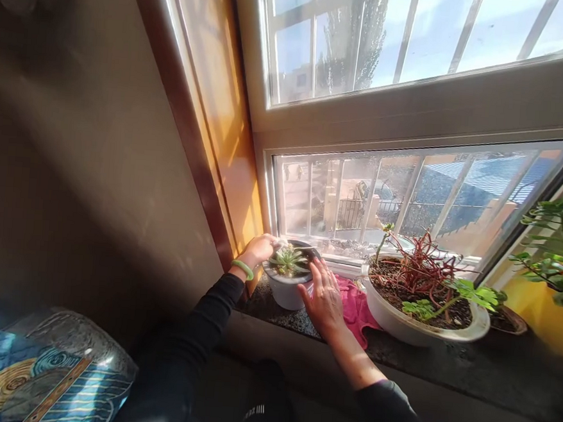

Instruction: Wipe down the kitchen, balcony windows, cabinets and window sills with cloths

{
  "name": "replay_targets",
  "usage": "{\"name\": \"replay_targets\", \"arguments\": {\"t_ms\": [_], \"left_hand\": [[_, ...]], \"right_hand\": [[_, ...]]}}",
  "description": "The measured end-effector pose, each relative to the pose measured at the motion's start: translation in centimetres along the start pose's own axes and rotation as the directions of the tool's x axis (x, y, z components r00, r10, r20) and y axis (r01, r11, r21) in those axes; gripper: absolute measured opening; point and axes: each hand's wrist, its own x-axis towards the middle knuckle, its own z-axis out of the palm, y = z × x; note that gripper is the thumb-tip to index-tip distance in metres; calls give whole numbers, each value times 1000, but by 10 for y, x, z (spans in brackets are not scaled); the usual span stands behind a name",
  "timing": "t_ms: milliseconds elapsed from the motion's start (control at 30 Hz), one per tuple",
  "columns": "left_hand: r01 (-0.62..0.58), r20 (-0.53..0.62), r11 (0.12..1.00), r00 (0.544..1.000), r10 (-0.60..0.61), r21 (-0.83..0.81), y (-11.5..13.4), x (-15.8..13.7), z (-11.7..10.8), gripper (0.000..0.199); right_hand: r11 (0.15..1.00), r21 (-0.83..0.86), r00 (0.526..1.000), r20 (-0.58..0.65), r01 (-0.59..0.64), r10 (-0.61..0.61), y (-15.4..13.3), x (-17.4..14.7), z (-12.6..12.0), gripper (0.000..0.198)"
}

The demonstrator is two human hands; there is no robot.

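A small white flower pot with a green rosette succulent stands upright on the windowsill in the corner by the frame. My left hand, with a pale green bangle on its wrist, grips the pot's left rim; glare washes out its fingertips. Against the pot's right side lies my right hand, its fingers along the rim and its thumb at the front, so the pot sits between both hands. A pink cloth lies on the sill just beyond my right hand, partly covered by it.
To the right, a wide white planter holds soil, reddish stems and green leaves. Past it stand a small brown dish and a yellow pot with a leafy plant. The barred window rises behind; a blue patterned fabric is at lower left.
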Motion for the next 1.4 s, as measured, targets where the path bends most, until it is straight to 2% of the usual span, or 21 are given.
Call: {"name": "replay_targets", "arguments": {"t_ms": [100, 267, 333, 433, 533, 600, 767, 900, 1033, 1200, 1400], "left_hand": [[16, 101, 993, 994, -28, 117, -11, -17, -4, 9], [-16, 107, 976, 994, -7, 219, -20, -46, -13, 27], [-2, 119, 970, 992, -27, 241, -19, -39, -13, 27], [34, 155, 963, 985, -78, 267, -13, -14, -9, 22], [47, 186, 955, 977, -105, 292, -6, 3, -6, 23], [45, 180, 949, 978, -106, 313, -4, -1, -8, 26], [-5, 130, 939, 991, -42, 344, -9, -55, -21, 38], [16, 108, 931, 992, -59, 366, -11, -94, -27, 31], [50, 44, 929, 996, -71, 367, -5, -119, -20, 25], [7, -52, 972, 999, 6, 233, 8, -149, -6, 28], [-69, -53, 992, 996, 75, 102, 42, -170, 10, 33]], "right_hand": [[1000, 0, 1000, 9, -15, 15, 0, 0, -4, 63], [999, 34, 998, 65, -2, 0, 2, 0, -12, 60], [998, 56, 998, 68, -5, 2, 0, 0, -11, 68], [996, 77, 999, 23, -47, 45, -7, 0, -4, 87], [993, 76, 996, -25, -86, 88, -14, -1, 4, 89], [993, 63, 994, -33, -102, 105, -17, -2, 7, 88], [992, 38, 992, -28, -120, 121, -18, -2, 7, 88], [992, 39, 992, -14, -123, 124, -18, -1, 6, 88], [992, 52, 993, -24, -112, 114, -19, -1, 7, 89], [992, 62, 993, -33, -114, 116, -20, -3, 8, 86], [984, 118, 991, 1, -134, 135, -20, 2, 3, 79]]}}
